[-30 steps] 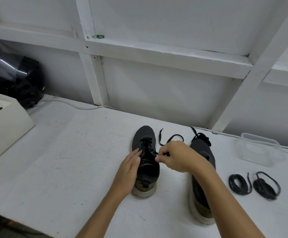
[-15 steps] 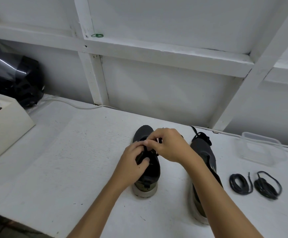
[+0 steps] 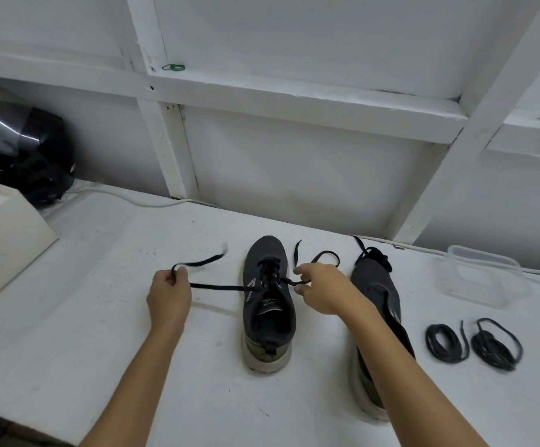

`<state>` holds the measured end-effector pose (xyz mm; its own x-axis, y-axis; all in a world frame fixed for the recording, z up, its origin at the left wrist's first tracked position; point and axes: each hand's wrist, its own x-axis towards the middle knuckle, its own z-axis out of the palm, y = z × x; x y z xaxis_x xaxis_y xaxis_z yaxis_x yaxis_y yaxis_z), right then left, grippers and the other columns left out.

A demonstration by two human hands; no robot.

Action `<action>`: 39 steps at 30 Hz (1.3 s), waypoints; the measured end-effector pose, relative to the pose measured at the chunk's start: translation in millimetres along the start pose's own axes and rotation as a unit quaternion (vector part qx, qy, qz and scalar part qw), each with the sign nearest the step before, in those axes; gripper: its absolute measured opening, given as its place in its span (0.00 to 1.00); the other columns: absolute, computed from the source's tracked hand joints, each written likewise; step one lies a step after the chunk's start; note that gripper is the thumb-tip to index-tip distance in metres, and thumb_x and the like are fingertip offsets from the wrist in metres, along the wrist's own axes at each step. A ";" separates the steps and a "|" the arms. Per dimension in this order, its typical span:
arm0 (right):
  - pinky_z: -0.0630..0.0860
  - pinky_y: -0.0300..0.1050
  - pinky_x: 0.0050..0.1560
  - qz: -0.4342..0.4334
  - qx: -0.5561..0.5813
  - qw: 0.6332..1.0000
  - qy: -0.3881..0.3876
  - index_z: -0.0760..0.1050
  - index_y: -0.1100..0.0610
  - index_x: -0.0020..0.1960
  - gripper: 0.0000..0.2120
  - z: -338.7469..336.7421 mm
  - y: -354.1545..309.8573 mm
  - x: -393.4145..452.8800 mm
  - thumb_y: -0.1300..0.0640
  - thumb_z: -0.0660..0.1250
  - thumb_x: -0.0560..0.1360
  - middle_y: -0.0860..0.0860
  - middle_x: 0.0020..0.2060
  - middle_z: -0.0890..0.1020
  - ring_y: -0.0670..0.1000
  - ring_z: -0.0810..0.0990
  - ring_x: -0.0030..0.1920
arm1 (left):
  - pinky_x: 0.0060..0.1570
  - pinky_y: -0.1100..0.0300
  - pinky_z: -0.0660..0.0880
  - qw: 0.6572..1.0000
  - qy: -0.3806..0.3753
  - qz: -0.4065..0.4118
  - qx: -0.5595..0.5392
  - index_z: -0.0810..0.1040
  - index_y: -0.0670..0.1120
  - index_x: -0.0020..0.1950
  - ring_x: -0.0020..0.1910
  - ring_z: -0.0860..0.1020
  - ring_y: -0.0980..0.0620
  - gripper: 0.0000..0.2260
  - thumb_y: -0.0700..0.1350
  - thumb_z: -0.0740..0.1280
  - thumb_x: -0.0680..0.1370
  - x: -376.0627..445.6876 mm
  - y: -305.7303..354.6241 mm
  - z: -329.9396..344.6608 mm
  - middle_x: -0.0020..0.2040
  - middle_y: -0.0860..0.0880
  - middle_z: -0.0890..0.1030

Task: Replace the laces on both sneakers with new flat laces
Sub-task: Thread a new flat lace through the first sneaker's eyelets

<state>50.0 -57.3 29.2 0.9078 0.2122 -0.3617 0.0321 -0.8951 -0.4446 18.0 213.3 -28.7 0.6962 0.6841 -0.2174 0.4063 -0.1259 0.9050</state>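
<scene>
A dark grey sneaker stands upright on the white table, toe pointing away from me. A black flat lace runs through its eyelets and stretches out to both sides. My left hand grips the left end, pulled taut well left of the shoe. My right hand pinches the right end just beside the eyelets, with a loose loop trailing behind it. The second sneaker lies to the right, partly hidden under my right forearm. Two coiled black laces sit further right.
A clear plastic container stands at the back right. A white box and a black helmet are at the far left. A white cable runs along the wall. The table's front edge is near my elbows.
Both hands were together over the sneaker's eyelets. They have moved apart, the left hand drawing the lace end out to the left until it is taut.
</scene>
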 end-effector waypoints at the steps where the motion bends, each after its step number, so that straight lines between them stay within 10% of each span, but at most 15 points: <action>1: 0.75 0.50 0.64 -0.004 -0.002 1.000 -0.005 0.70 0.48 0.75 0.21 2.3 -1.0 0.6 0.51 0.64 0.82 0.50 0.68 0.78 0.54 0.76 0.66 | 0.33 0.57 0.69 0.999 -0.003 0.012 0.045 0.74 0.45 0.53 0.43 0.78 0.47 0.09 0.51 0.64 0.81 0.2 -3.7 -1.4 0.43 0.47 0.80; 6: 0.77 0.49 0.56 -0.031 -0.005 0.999 -0.004 0.79 0.49 0.59 0.08 3.2 -1.0 3.2 0.51 0.64 0.82 0.50 0.60 0.81 0.53 0.79 0.56 | 0.57 0.45 0.74 0.969 -0.016 0.091 0.229 0.64 0.41 0.76 0.65 0.72 0.40 0.29 0.47 0.69 0.78 -15.2 -4.7 2.7 0.69 0.41 0.70; 9: 0.77 0.43 0.46 -0.060 0.056 0.996 0.017 0.75 0.48 0.47 0.06 -8.2 1.1 -1.9 0.50 0.63 0.82 0.45 0.47 0.84 0.49 0.81 0.48 | 0.54 0.54 0.73 0.953 -0.010 0.244 0.178 0.74 0.45 0.69 0.61 0.74 0.45 0.17 0.43 0.66 0.80 -32.3 15.2 9.5 0.60 0.47 0.75; 14: 0.72 0.38 0.36 -0.084 0.116 0.989 0.040 0.78 0.47 0.42 0.10 -40.0 -3.6 -14.9 0.47 0.64 0.80 0.42 0.33 0.83 0.40 0.78 0.32 | 0.51 0.75 0.67 0.870 -0.280 0.377 0.152 0.80 0.56 0.61 0.53 0.73 0.61 0.11 0.46 0.66 0.80 -58.6 61.3 26.2 0.52 0.62 0.79; 18: 0.75 0.41 0.41 -0.082 0.133 0.988 -0.012 0.77 0.51 0.47 0.11 -48.8 -8.6 -21.8 0.50 0.59 0.83 0.44 0.36 0.86 0.41 0.82 0.36 | 0.46 0.68 0.66 0.804 -0.362 0.413 0.228 0.81 0.56 0.57 0.50 0.71 0.59 0.07 0.51 0.69 0.79 -72.1 74.0 45.1 0.44 0.60 0.78; 26: 0.70 0.37 0.37 -0.025 0.044 0.999 0.013 0.80 0.45 0.44 0.09 -64.8 18.8 -27.6 0.49 0.64 0.81 0.40 0.34 0.84 0.37 0.79 0.33 | 0.36 0.74 0.70 0.956 -0.192 0.191 0.109 0.78 0.55 0.47 0.44 0.79 0.61 0.06 0.43 0.66 0.79 -54.3 57.8 36.7 0.46 0.57 0.81; 32: 0.70 0.38 0.38 -0.041 0.064 0.996 0.042 0.81 0.45 0.41 0.10 -71.2 21.1 -29.6 0.48 0.67 0.80 0.38 0.34 0.84 0.36 0.79 0.34 | 0.65 0.54 0.66 0.840 -0.285 0.405 0.221 0.67 0.58 0.76 0.68 0.65 0.55 0.25 0.46 0.67 0.79 -64.6 63.2 41.1 0.69 0.60 0.73; 39: 0.68 0.32 0.33 -0.075 0.067 0.993 0.054 0.80 0.44 0.40 0.11 -69.7 -0.2 -28.7 0.47 0.67 0.81 0.35 0.34 0.83 0.34 0.77 0.32 | 0.51 0.50 0.73 0.833 -0.265 0.450 0.181 0.82 0.53 0.48 0.46 0.71 0.59 0.06 0.50 0.67 0.81 -77.6 80.7 59.3 0.38 0.63 0.78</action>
<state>53.1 -90.5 96.7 0.9367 0.2901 -0.1960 0.1216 -0.7946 -0.5949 31.9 107.5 39.5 0.9402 -0.2054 0.2719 -0.3360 -0.6909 0.6402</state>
